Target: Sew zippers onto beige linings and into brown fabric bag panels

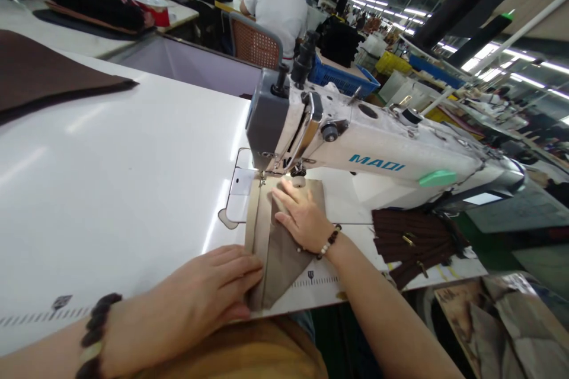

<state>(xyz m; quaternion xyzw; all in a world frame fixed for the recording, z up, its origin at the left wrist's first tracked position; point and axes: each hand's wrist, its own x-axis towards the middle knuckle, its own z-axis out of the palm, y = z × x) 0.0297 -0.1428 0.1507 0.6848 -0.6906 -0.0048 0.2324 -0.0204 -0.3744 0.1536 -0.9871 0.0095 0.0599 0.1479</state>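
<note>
A folded piece of grey-beige fabric (288, 272) lies under the presser foot (263, 177) of a white sewing machine (377, 148). My right hand (304, 216) rests flat on the fabric just right of the needle area, its fingers spread. At the near left edge of the fabric, by the table's front, my left hand (222, 284) has its fingers pressed together on the layered strip, thumb low beside it. The machine's lamp lights the fabric near the needle.
Brown zipper strips (413, 243) lie right of the machine. A brown fabric panel (48, 71) is at the table's far left. More grey pieces (511, 320) sit in a box at lower right. A person in white (278, 12) sits ahead beyond the table.
</note>
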